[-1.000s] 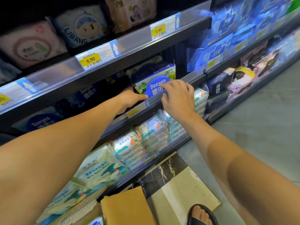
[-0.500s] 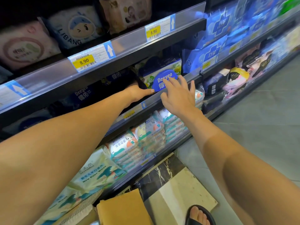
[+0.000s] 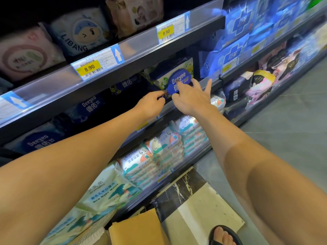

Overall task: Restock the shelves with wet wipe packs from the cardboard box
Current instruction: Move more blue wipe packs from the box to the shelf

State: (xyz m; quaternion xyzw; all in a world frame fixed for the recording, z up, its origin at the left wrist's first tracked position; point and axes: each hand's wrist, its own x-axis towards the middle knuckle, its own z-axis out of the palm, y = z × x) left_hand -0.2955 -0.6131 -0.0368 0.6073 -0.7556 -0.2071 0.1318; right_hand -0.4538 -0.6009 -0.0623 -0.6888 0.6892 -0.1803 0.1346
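Wet wipe pack (image 3: 172,75) sits at front of middle shelf (image 3: 215,83), blue lid facing out. Right hand (image 3: 191,101) has fingers spread wide, fingertips on lid. Left hand (image 3: 150,106) is curled at pack's lower-left corner; grip cannot be told. Cardboard box (image 3: 139,228) is on floor below.

Dim shelves (image 3: 141,54), blue glare right, perhaps motion-blurred
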